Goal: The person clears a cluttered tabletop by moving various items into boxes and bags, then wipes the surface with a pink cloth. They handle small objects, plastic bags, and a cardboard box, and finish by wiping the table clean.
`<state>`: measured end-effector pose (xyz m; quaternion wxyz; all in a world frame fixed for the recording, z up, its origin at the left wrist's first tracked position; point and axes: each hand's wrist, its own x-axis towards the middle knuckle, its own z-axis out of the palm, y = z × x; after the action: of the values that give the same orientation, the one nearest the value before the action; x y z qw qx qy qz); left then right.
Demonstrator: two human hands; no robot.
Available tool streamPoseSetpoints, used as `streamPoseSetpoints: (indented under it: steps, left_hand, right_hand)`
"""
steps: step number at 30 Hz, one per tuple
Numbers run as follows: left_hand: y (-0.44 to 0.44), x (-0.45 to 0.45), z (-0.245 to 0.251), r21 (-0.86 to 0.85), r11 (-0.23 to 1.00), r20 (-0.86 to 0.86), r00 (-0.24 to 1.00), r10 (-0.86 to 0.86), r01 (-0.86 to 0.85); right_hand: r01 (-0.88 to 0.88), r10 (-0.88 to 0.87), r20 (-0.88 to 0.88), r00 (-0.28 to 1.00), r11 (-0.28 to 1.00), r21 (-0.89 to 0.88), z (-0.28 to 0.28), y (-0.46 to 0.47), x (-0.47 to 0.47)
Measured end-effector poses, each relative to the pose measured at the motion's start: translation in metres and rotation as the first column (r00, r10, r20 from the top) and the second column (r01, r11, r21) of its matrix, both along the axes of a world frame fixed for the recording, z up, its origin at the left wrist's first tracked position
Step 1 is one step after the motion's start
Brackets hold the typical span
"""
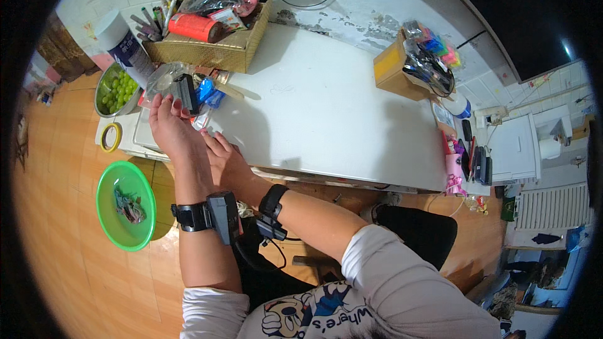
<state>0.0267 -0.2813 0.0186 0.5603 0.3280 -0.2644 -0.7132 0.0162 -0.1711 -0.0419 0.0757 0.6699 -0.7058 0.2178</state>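
My left hand (173,127) is raised palm up over the table's left end, fingers curled slightly. Its fingertips overlap a black block-shaped object (186,93); whether they touch it I cannot tell. My right hand (228,162) reaches in beside the left wrist, partly hidden behind that forearm. Its fingers are apart at the table edge, with nothing visible in them. Beyond the hands lie a crumpled blue plastic wrapper (207,92), clear plastic packaging (162,78) and a pale stick-like handle (229,90). Each wrist carries a black strap with a device.
A gold box (202,55) of supplies stands behind a white canister (123,47) and a metal bowl (97,99) of green grapes. Yellow tape (110,137) lies at the left edge. On the floor sits a green basin (104,207). A cardboard box (400,73) occupies the white table's (325,108) far right.
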Motion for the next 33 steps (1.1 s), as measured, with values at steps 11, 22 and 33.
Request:
streamPoseSetpoints:
  steps: [11,22,33]
  left_hand:
    - [0.075,-0.049,-0.006,-0.046,0.875,0.058,0.876,-0.479,0.481]
    - [0.174,-0.056,0.002,-0.195,0.203,0.430,0.270,-0.862,0.959]
    - [0.198,-0.048,0.028,-0.419,0.094,0.454,0.298,-0.840,0.903]
  right_hand:
    - [0.422,-0.433,-0.061,0.899,0.821,0.385,0.013,0.207,-0.065]
    - [0.500,-0.496,0.476,0.726,0.856,0.129,0.055,0.255,-0.107]
    - [0.628,0.098,0.994,0.051,0.771,-0.109,0.127,0.237,-0.077]
